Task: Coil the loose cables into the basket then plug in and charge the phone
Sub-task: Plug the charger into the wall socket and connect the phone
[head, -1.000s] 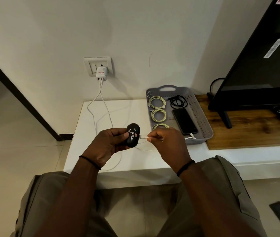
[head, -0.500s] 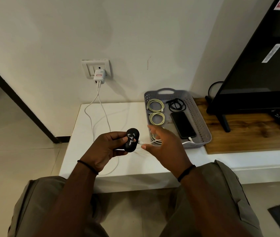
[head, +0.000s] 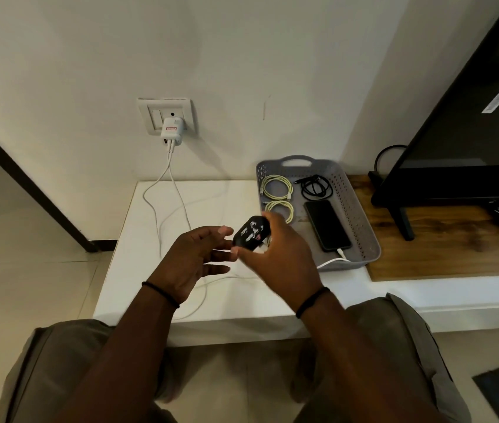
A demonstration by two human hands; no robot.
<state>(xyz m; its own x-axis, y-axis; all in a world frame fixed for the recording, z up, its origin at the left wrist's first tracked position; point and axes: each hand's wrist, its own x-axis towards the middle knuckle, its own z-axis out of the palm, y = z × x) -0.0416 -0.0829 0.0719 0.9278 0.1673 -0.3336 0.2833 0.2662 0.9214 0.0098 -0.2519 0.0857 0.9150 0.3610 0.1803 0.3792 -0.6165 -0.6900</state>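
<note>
Gripping black oval case [head: 251,234] with white markings: right hand [head: 275,254].

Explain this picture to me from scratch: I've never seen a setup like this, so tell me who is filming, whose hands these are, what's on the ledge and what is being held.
There is no machine here. A person wears a camera on the head, so the single view looks down at their own arms and knees. The right hand grips a small black case with white markings; the left hand is open beside it, fingers straight. On the white ledge sits a grey basket holding coiled cables and a phone with a white cable plugged into it. A charger sits in the wall socket, with two white leads hanging down onto the ledge.
</note>
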